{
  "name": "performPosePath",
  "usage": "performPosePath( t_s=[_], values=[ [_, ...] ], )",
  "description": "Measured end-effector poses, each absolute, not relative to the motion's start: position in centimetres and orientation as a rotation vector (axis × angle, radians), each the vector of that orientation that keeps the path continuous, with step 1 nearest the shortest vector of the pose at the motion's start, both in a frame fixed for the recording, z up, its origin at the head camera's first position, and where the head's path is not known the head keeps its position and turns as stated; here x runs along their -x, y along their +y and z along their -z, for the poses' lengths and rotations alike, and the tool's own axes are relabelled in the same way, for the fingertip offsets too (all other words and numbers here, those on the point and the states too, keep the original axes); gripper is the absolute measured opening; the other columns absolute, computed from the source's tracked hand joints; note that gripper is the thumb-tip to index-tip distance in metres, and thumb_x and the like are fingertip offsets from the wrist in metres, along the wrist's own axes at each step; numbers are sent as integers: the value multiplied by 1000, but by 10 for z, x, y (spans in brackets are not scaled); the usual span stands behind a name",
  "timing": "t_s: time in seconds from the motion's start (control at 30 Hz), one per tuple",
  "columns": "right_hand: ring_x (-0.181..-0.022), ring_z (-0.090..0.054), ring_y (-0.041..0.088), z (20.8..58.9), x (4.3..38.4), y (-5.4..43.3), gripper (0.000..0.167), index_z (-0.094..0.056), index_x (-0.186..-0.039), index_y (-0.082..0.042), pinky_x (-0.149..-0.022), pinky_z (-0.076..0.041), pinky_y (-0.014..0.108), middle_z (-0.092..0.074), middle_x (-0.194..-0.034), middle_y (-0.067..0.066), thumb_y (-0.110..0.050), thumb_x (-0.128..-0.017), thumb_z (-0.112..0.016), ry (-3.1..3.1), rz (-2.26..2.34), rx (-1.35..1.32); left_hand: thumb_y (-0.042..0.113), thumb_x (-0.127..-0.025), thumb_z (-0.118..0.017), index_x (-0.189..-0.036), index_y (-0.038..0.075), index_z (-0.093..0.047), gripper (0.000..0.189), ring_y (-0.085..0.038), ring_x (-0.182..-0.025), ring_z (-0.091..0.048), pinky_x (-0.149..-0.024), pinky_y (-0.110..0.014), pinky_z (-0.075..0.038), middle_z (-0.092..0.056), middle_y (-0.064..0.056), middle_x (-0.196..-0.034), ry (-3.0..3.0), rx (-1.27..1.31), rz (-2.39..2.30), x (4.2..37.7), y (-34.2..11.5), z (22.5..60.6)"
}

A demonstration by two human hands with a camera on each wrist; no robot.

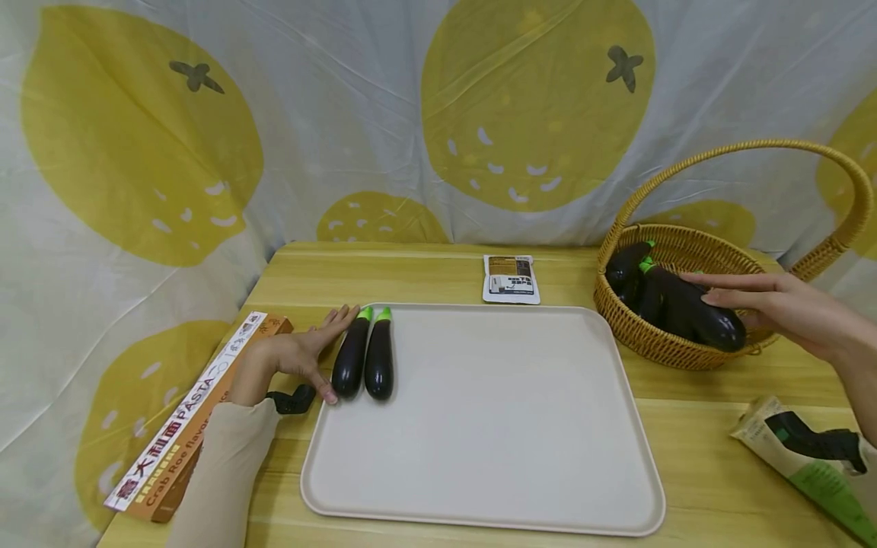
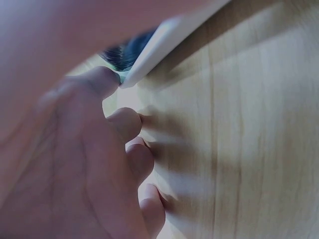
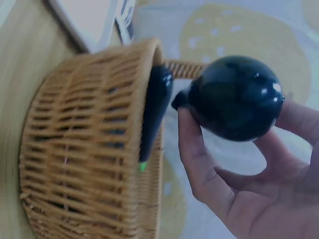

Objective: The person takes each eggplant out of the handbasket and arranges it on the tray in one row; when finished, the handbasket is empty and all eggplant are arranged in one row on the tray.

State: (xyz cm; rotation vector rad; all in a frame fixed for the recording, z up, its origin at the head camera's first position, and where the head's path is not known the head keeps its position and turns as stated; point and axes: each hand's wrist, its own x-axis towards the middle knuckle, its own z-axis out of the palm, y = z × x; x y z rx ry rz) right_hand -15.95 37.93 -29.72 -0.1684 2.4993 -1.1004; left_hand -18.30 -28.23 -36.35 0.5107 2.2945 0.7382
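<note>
In the head view my right hand [image 1: 788, 308] grips a dark, glossy eggplant [image 1: 706, 316], thumb and fingers on either side, at the front rim of the wicker basket [image 1: 637, 335]. The right wrist view shows the held eggplant [image 3: 237, 99] end-on, above the basket's rim. Other eggplants [image 1: 625, 266] with green tops lie inside. Two more, a left eggplant [image 1: 352, 358] and a right eggplant [image 1: 380, 361], lie side by side at the upper left of the white tray [image 1: 493, 434]. My left hand [image 1: 301, 354] rests with spread fingers at the tray's left edge, beside the left eggplant.
A pasta box [image 1: 199, 415] lies slanted left of the tray. Behind the tray is a small white packet [image 1: 510, 279]. At the right front lies a green and cream bag [image 1: 815, 472], partly behind my right wrist. The basket's tall handle [image 1: 747, 144] arches over it.
</note>
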Motion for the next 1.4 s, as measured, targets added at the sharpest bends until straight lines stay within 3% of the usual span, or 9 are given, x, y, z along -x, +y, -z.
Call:
performPosePath(
  t_s=[0.1,0.23,0.3,0.43,0.5,0.67,0.87,1.1,1.4],
  values=[
    [-148,-42,22,295,151,374,50,-37,-162,-24,-84,-55,38,-25,-171,-6,-31,-113,-44,2509,1052,214,24,-64,-99,-165,16,15,153,-56,-152,25,-115,-83,2,30,-22,-168,2291,-510,-741,183,-282,364],
    [-117,-44,-26,293,143,361,45,-48,-156,-21,-82,-53,26,-41,-149,-37,-25,-111,-47,2505,1062,317,24,-64,-99,-165,16,15,152,-55,-152,25,-115,-83,2,29,-21,-169,2292,-515,-738,184,-282,365],
    [-121,-42,-27,292,141,348,44,-51,-154,-20,-98,-54,33,-44,-149,-36,-24,-111,-49,2488,1073,370,24,-65,-99,-166,16,15,152,-55,-152,25,-115,-83,2,29,-21,-169,2297,-517,-734,184,-282,365],
    [-124,-49,-19,292,136,311,44,-54,-152,-24,-103,-53,33,-50,-156,-18,-29,-109,-54,2413,1139,394,24,-64,-99,-166,17,15,152,-58,-151,24,-114,-84,3,28,-21,-169,2302,-518,-724,185,-281,366],
    [-137,-53,-1,294,135,288,45,-55,-151,-25,-100,-53,27,-50,-158,-7,-32,-107,-56,2383,1162,423,24,-64,-98,-166,18,15,152,-59,-151,23,-114,-84,3,28,-21,-169,2301,-518,-722,185,-280,366],
    [-151,-41,39,305,137,225,48,-56,-150,-28,-110,-49,53,-50,-160,5,-37,-104,-62,2302,1256,429,24,-64,-98,-166,17,15,152,-54,-153,25,-115,-83,1,29,-21,-169,2298,-520,-725,185,-281,365],
    [-127,-61,22,335,149,150,48,-56,-150,-17,-90,-56,33,-56,-153,15,-25,-103,-64,2207,1401,363,22,-64,-98,-165,17,16,153,-63,-149,22,-113,-85,1,30,-21,-168,2294,-504,-721,184,-281,362],
    [-87,-57,7,354,155,95,47,-57,-148,-13,-75,-54,28,-60,-149,14,-15,-102,-64,2127,1506,325,22,-64,-99,-165,16,16,153,-66,-147,21,-112,-85,1,30,-22,-168,2296,-512,-726,183,-281,362],
    [-79,-59,7,360,160,54,46,-60,-146,-15,-73,-57,26,-68,-138,16,-14,-101,-66,2111,1552,282,23,-63,-99,-165,16,15,153,-66,-147,21,-112,-85,2,29,-23,-168,2304,-522,-720,183,-281,363]
  ],
)
